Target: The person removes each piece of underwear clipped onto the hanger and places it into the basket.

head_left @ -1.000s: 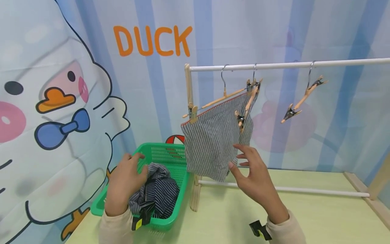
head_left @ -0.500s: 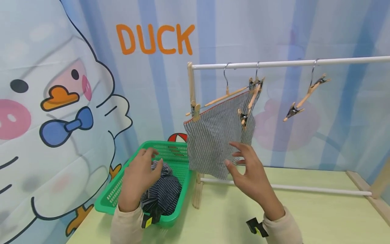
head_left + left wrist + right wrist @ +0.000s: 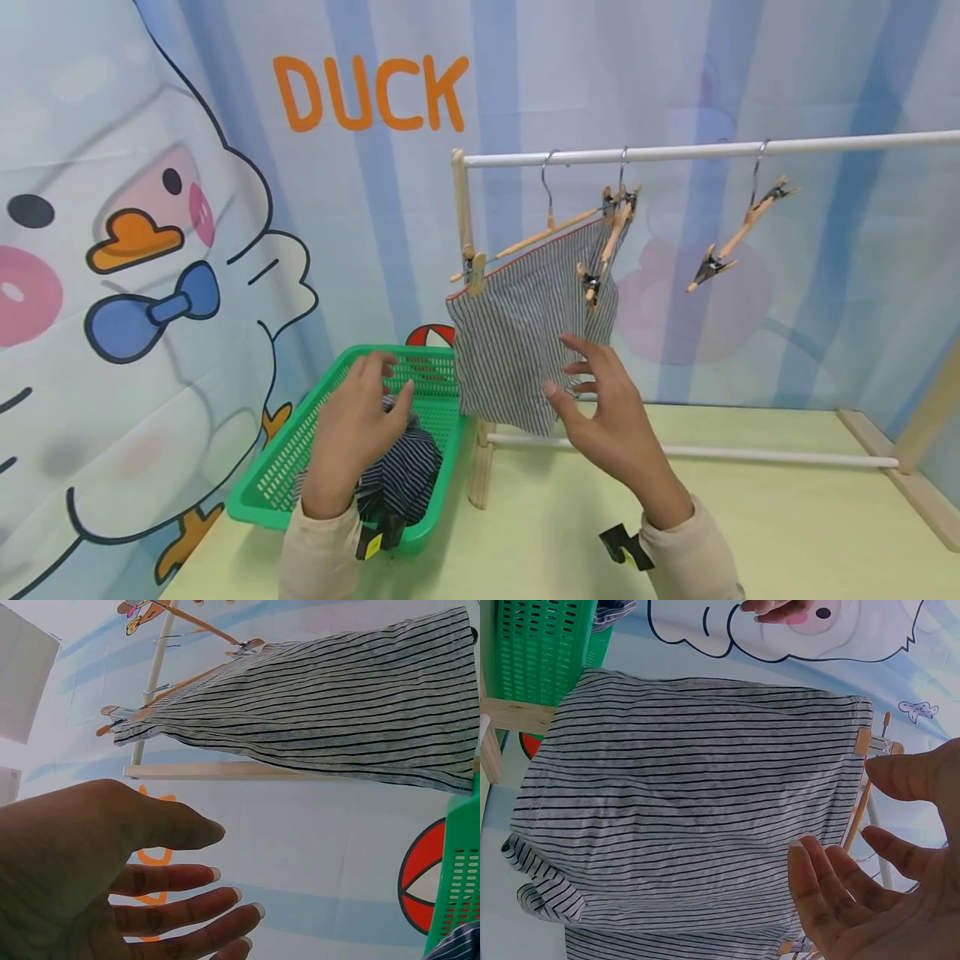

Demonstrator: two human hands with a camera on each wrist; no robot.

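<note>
A pair of grey-and-black striped shorts (image 3: 510, 342) hangs by its waistband from a wooden clip hanger (image 3: 551, 233) at the rod's left end. My right hand (image 3: 611, 417) is held in front of the shorts' lower right part, fingers loosely bent, with nothing in it. Above the green basket (image 3: 262, 483) hovers my left hand (image 3: 360, 433), thumb and fingers apart and holding nothing. Dark striped cloth (image 3: 408, 475) lies bunched in the basket, partly hidden by that hand. In the right wrist view the shorts (image 3: 690, 795) spread flat, with one lower corner curled.
Two more clip hangers hang on the white rod (image 3: 697, 152): one hanger (image 3: 611, 242) overlaps the shorts, the other hanger (image 3: 738, 233) is farther right. A lower white bar (image 3: 772, 455) crosses the rack above the pale yellow tabletop (image 3: 750, 525). A duck-printed curtain stands behind.
My left hand has moved right and slightly up over the basket. My right hand has shifted a little left and up in front of the shorts. Both stay without anything in them.
</note>
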